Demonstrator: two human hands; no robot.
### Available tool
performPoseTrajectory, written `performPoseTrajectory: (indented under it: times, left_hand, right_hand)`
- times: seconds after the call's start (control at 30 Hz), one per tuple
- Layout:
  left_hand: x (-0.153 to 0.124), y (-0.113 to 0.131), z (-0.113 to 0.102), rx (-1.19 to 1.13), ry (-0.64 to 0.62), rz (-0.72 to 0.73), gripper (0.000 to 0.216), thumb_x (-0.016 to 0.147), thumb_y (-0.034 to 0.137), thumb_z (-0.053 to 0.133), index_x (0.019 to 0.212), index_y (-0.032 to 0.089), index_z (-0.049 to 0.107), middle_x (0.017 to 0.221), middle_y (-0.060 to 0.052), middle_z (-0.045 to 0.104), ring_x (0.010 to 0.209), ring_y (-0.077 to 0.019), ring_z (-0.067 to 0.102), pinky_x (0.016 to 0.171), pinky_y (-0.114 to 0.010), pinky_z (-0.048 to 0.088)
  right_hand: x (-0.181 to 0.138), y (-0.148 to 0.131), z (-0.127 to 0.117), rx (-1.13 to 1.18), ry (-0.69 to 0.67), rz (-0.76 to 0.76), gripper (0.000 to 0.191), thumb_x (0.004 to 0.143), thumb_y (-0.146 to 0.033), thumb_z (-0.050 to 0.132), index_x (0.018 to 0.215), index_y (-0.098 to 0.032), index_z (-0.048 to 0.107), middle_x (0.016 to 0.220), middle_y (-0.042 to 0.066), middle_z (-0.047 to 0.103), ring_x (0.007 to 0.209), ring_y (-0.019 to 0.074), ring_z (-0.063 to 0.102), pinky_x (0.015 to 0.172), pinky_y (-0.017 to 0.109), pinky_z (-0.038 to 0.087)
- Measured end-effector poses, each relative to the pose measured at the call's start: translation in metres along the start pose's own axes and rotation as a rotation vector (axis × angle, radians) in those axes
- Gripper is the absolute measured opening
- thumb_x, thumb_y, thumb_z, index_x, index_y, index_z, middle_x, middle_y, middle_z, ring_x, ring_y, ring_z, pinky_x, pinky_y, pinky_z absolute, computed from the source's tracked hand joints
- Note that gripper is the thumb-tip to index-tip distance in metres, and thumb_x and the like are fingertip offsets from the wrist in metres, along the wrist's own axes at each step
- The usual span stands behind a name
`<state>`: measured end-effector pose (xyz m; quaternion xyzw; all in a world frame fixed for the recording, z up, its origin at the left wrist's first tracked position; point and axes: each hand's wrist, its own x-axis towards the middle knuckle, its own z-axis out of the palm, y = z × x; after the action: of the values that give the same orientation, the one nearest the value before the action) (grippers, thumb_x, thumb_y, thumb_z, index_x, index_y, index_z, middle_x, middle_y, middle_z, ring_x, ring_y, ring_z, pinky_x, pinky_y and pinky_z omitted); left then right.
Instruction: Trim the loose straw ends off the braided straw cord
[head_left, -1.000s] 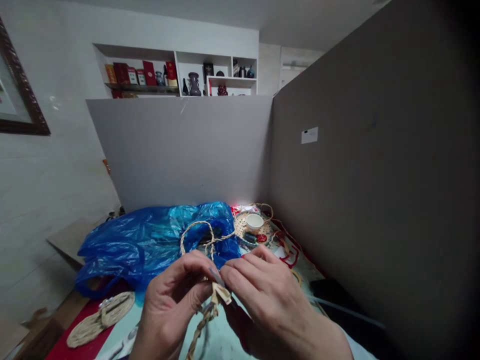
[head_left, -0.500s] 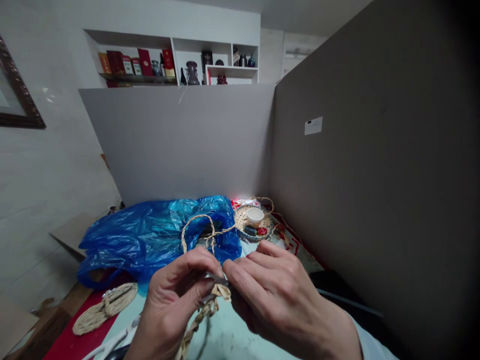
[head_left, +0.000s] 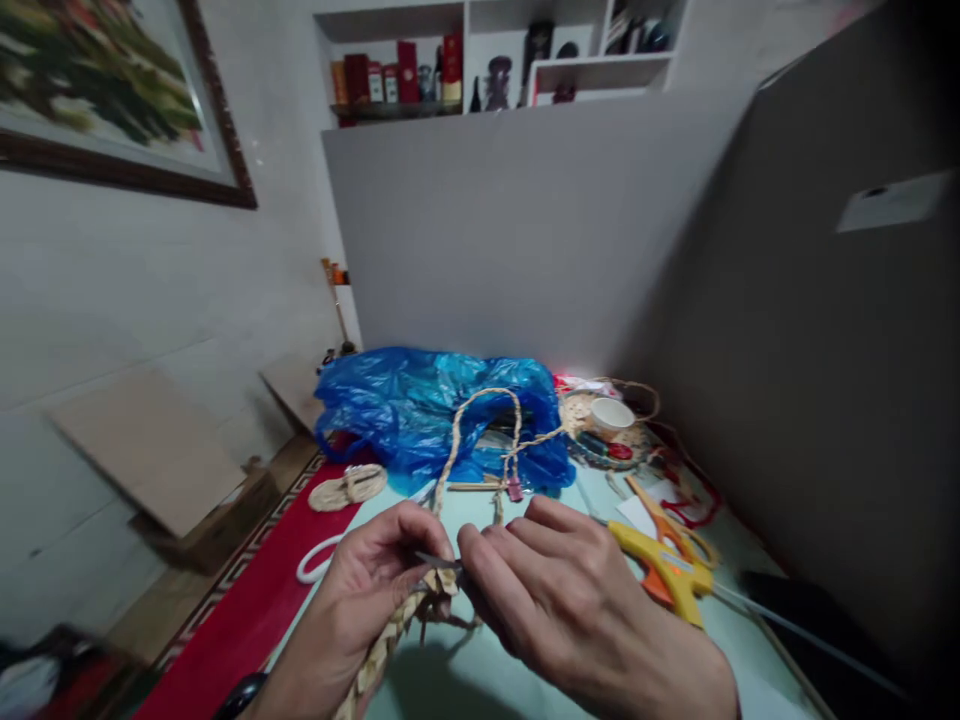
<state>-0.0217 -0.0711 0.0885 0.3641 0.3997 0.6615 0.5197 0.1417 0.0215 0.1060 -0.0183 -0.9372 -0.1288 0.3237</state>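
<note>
Head camera looks down past a grey partition (head_left: 525, 220) that walls the back and right side of the bench (head_left: 465, 690). A crumpled blue plastic bag (head_left: 405, 410) lies along the back, and a red mat (head_left: 247, 590) runs along the bench's left edge.

Front and centre are the two hands. The left hand (head_left: 367, 590) and right hand (head_left: 577, 600) meet fingertip to fingertip just above the bench. Both grips are pinched tight on the top end of the straw braid (head_left: 382, 650), left thumb and forefinger on one side, right fingertips pressing in from the other. A thin grey sliver (head_left: 435, 562) pokes out between them, too small to tell what it is.

The braid itself hangs from that pinch, down and left towards the bottom edge. By the look of it, a plaited length is already done below the fingers. A few short loose strands (head_left: 450, 620) fray out under the pinch, so the working end is not finished off.

Just right of the right hand lie yellow scissors (head_left: 660, 575), blades pointing away. A tall straw loop (head_left: 480, 420) stands in front of the bag. Back right, a woven tray (head_left: 581, 410) carries a white cup (head_left: 611, 413). Smallest of all, a flat braided coil (head_left: 349, 487) rests on the mat, well apart from the hands.
</note>
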Motion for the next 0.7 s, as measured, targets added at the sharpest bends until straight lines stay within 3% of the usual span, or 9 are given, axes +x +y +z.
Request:
performPoseTrajectory:
  times: [0.27, 0.5, 0.57, 0.7]
  left_hand:
    - [-0.04, 0.005, -0.05, -0.22, 0.187, -0.149, 0.015, 0.063, 0.011, 0.082, 0.07, 0.018, 0.07, 0.061, 0.002, 0.066, 0.054, -0.0073, 0.059, 0.054, -0.014, 0.046]
    - [-0.07, 0.0, -0.089, -0.301, 0.264, -0.129, 0.015, 0.063, 0.005, 0.078, 0.07, 0.016, 0.07, 0.057, 0.001, 0.067, 0.05, -0.0058, 0.057, 0.048, -0.011, 0.041]
    - [-0.077, -0.001, -0.097, -0.321, 0.273, -0.107, 0.014, 0.066, 0.008, 0.077, 0.072, 0.017, 0.07, 0.06, 0.001, 0.068, 0.051, -0.0064, 0.058, 0.049, -0.012, 0.042]
    - [-0.083, -0.002, -0.108, -0.307, 0.251, -0.068, 0.011, 0.072, 0.015, 0.078, 0.079, 0.021, 0.072, 0.064, 0.0, 0.071, 0.059, -0.0099, 0.062, 0.058, -0.016, 0.046]
  right_hand:
    - [0.043, -0.025, 0.032, -0.017, -0.103, -0.244, 0.018, 0.094, -0.006, 0.043, 0.081, -0.016, 0.052, 0.063, -0.001, 0.045, 0.051, 0.0158, 0.032, 0.053, 0.034, 0.021]
    - [0.08, -0.043, 0.049, -0.041, -0.239, -0.468, 0.016, 0.094, -0.006, 0.043, 0.086, -0.015, 0.054, 0.064, -0.001, 0.048, 0.05, 0.0154, 0.039, 0.049, 0.035, 0.018]
    - [0.087, -0.046, 0.053, 0.034, -0.235, -0.453, 0.017, 0.096, -0.009, 0.043, 0.085, -0.016, 0.053, 0.062, -0.002, 0.048, 0.049, 0.0135, 0.036, 0.049, 0.035, 0.018]
    - [0.088, -0.047, 0.062, 0.241, -0.233, -0.275, 0.02, 0.097, -0.013, 0.044, 0.078, -0.019, 0.049, 0.058, -0.005, 0.048, 0.046, 0.0113, 0.027, 0.048, 0.032, 0.017]
